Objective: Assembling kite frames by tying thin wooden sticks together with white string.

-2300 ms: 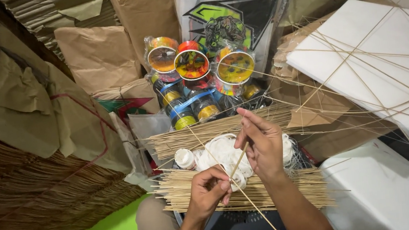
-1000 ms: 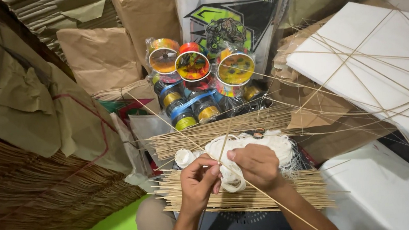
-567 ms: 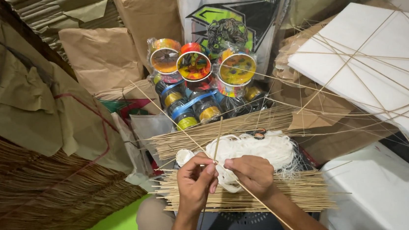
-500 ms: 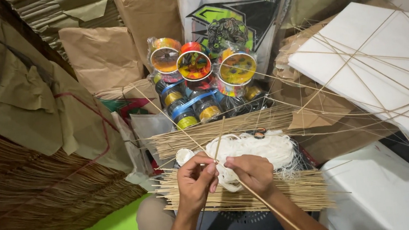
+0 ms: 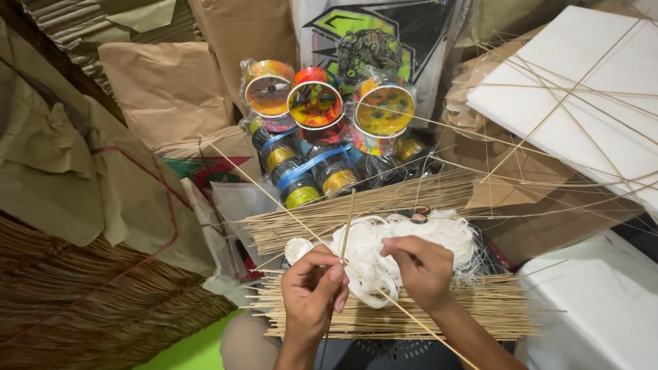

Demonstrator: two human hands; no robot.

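While both hands are working close together over the lap, the left hand (image 5: 312, 287) is pinching two thin crossed bamboo sticks (image 5: 343, 239) between curled fingers, and the right hand (image 5: 425, 270) is curling shut on white string (image 5: 397, 238) heaped just behind. Bundles of sticks (image 5: 404, 317) are lying beneath. Colourful spools (image 5: 314, 107), brown paper parcels (image 5: 166, 88) and white kites (image 5: 615, 104) are crowding every side, leaving little free room.

Glossy green-black printed packet (image 5: 380, 38) at back (upright), brown paper parcels (image 5: 166, 88)
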